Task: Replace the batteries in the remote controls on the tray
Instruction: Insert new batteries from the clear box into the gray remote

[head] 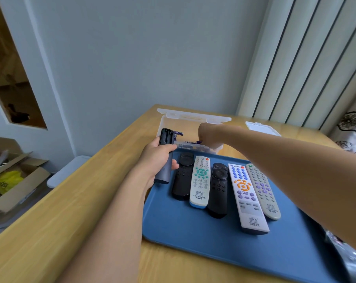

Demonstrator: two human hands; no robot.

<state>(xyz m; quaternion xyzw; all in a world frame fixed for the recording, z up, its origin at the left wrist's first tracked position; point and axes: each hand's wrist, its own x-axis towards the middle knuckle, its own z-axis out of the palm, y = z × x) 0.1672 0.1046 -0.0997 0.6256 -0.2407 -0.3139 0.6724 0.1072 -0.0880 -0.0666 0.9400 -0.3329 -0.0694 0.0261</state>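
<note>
Blue tray [193,231] on wooden table [60,211] beside grey wall [142,58], possibly cornered.

Two bare forearms in view, no sleeves visible on either, no watch, bracelet or rings visible. Left hand [155,160]: ungloved, thumb and fingertips visible, short plain nails, no polish seen. Right hand [208,135]: ungloved, seen from the back of the wrist, fingers mostly hidden from the camera. Both arms are smooth and slim, without tattoos or marks, and run off the bottom and right frame edges, so upper arms and clothing are out of view.
</note>
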